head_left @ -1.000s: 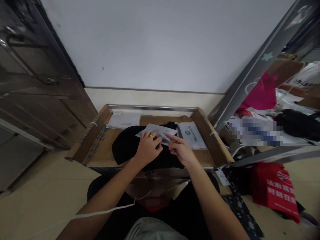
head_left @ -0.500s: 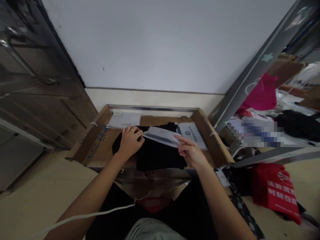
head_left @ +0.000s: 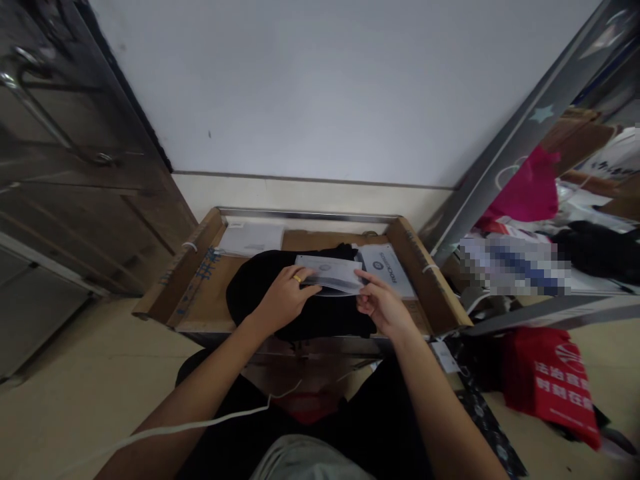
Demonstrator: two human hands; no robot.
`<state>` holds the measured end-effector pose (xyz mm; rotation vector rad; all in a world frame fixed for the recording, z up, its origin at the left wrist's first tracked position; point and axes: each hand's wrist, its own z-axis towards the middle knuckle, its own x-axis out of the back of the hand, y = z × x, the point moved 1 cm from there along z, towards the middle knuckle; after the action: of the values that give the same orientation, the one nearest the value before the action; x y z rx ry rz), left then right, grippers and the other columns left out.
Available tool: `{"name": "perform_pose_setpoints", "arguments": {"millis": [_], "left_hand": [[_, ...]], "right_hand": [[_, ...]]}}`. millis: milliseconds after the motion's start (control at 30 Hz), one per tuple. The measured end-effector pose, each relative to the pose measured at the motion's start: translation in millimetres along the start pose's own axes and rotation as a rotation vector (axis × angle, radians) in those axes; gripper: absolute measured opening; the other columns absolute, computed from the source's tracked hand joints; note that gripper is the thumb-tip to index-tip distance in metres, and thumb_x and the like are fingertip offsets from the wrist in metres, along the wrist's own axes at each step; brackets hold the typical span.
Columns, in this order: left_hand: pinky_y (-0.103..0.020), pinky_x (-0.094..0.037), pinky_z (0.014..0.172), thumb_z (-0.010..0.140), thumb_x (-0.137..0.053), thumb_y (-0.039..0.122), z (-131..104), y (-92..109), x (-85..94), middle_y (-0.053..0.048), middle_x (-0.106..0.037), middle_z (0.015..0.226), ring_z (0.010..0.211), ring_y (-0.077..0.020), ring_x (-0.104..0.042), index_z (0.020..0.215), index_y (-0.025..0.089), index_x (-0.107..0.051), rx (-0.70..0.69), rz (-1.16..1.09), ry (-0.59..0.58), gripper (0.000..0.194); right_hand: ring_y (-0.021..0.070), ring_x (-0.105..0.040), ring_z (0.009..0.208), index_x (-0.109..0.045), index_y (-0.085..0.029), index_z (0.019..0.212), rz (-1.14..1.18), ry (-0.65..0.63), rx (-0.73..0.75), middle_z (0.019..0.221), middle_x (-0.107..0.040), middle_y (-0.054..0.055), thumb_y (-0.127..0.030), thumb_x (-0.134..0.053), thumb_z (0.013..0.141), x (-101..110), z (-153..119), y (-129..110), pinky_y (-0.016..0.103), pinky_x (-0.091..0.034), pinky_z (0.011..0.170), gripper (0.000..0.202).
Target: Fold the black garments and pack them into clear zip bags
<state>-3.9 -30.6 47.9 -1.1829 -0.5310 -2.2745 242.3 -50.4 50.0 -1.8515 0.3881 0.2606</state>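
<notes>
Between my two hands is a translucent plastic bag (head_left: 334, 268) with faint printing, held tilted above a dark cloth item. My right hand (head_left: 381, 301) pinches its right end, thumb and fingers closed on the edge. At its left end my left hand (head_left: 289, 293), with a ring on one finger, has fingers closed on the lower left corner. Underneath, a black folded cloth (head_left: 255, 283) lies spread over the cardboard tray (head_left: 195, 293). To the right of it rests another bag, white with "ROCKBROS" lettering (head_left: 387, 267), partly covered by the cloth.
A stack of clear bags (head_left: 253, 238) lies in the tray's back left corner. A white cable (head_left: 200, 425) crosses in front of my left arm. On the right stands a cluttered shelf (head_left: 585, 287), with a red bag (head_left: 555, 380) on the floor below. A metal door (head_left: 65, 133) is at left.
My left hand has moved right, from over the black cloth to the bag's lower left part. The bag has turned more level; my right hand stays at its right end.
</notes>
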Motion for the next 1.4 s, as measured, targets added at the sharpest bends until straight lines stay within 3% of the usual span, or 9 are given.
{"name": "perform_pose_setpoints", "arguments": {"millis": [200, 400, 500, 667, 867, 1033, 1200, 1300, 1400], "left_hand": [[-0.051, -0.044, 0.103, 0.086, -0.069, 0.026, 15.3, 3.1, -14.0, -0.02, -0.052, 0.144, 0.129, -0.0359, -0.048, 0.134, 0.014, -0.058, 0.08, 0.091, -0.07, 0.05], [-0.048, -0.048, 0.093, 0.081, -0.07, 0.017, 17.3, -1.6, -29.7, -0.02, -0.057, 0.136, 0.119, -0.0352, -0.054, 0.101, 0.014, -0.07, 0.185, 0.206, -0.13, 0.02], [-0.046, -0.049, 0.091, 0.083, -0.065, 0.016, 14.2, -3.6, -30.6, -0.017, -0.062, 0.124, 0.112, -0.0324, -0.057, 0.098, 0.015, -0.071, 0.156, 0.163, -0.05, 0.016], [-0.046, -0.048, 0.096, 0.085, -0.062, 0.018, 9.1, -0.5, -21.1, -0.018, -0.062, 0.119, 0.111, -0.0304, -0.057, 0.1, 0.013, -0.069, 0.039, 0.077, 0.084, 0.017], [-0.051, -0.044, 0.102, 0.089, -0.06, 0.023, 4.1, 10.2, -2.1, -0.017, -0.06, 0.126, 0.118, -0.0331, -0.053, 0.1, 0.015, -0.067, -0.143, 0.085, 0.078, 0.015], [-0.046, -0.044, 0.099, 0.089, -0.064, 0.025, 3.4, 20.2, 3.5, -0.015, -0.064, 0.117, 0.113, -0.0299, -0.056, 0.102, 0.017, -0.065, -0.212, 0.073, -0.082, 0.015], [-0.041, -0.047, 0.085, 0.085, -0.073, 0.042, 1.3, 25.1, -1.5, -0.012, -0.067, 0.11, 0.101, -0.0275, -0.061, 0.103, 0.017, -0.066, -0.116, -0.015, -0.284, 0.032], [-0.041, -0.046, 0.091, 0.091, -0.064, 0.047, 1.6, 20.7, 3.0, -0.009, -0.069, 0.107, 0.101, -0.0247, -0.062, 0.104, 0.02, -0.067, 0.051, -0.218, -0.15, 0.03], [-0.04, -0.048, 0.09, 0.096, -0.055, 0.037, 6.8, 4.6, 13.1, -0.008, -0.068, 0.101, 0.096, -0.021, -0.064, 0.101, 0.02, -0.063, 0.394, -0.43, 0.221, 0.019]], "right_hand": [[0.0092, -0.039, 0.046, -0.054, -0.019, 0.137, -0.028, -0.04, -0.036, 0.05, -0.048, -0.009, -0.015, -0.065, 0.058, -6.8, -2.2, 1.7, 0.021, -0.024, 0.045, 0.08], [0.0097, -0.041, 0.043, -0.048, -0.02, 0.145, -0.067, -0.068, -0.058, 0.047, -0.046, -0.01, -0.011, -0.062, 0.057, -11.1, -0.6, 6.3, 0.019, -0.028, 0.041, 0.089], [0.0133, -0.054, 0.049, -0.051, -0.021, 0.142, -0.077, -0.077, -0.058, 0.057, -0.057, -0.005, -0.015, -0.066, 0.064, -11.3, -0.2, 4.9, 0.02, -0.038, 0.041, 0.079], [0.02, -0.068, 0.079, -0.062, -0.026, 0.129, -0.004, -0.063, -0.068, 0.102, -0.071, 0.005, -0.024, -0.075, 0.075, -12.6, 4.5, 1.8, 0.034, -0.06, 0.056, 0.056], [0.0187, -0.064, 0.069, -0.073, -0.021, 0.114, 0.002, 0.084, 0.036, 0.085, -0.073, 0.005, -0.018, -0.075, 0.067, -14.8, 22.0, 3.9, 0.029, -0.053, 0.056, 0.048], [0.0171, -0.06, 0.066, -0.069, -0.02, 0.127, -0.077, 0.209, 0.215, 0.078, -0.072, 0.001, -0.021, -0.071, 0.061, -2.7, 54.0, -1.2, 0.027, -0.047, 0.057, 0.066], [0.0147, -0.059, 0.068, -0.066, -0.019, 0.132, -0.087, 0.308, 0.468, 0.094, -0.073, 0.002, -0.025, -0.067, 0.062, 18.3, 81.8, -24.4, 0.027, -0.048, 0.062, 0.07], [0.0178, -0.064, 0.078, -0.065, -0.021, 0.132, -0.01, 0.252, 0.498, 0.107, -0.073, 0.005, -0.024, -0.07, 0.062, 20.9, 76.7, -40.6, 0.031, -0.052, 0.069, 0.07], [0.0208, -0.066, 0.086, -0.066, -0.023, 0.131, -0.008, 0.143, 0.445, 0.114, -0.073, 0.005, -0.025, -0.073, 0.063, 11.3, 59.7, -45.6, 0.033, -0.054, 0.072, 0.068]]}}
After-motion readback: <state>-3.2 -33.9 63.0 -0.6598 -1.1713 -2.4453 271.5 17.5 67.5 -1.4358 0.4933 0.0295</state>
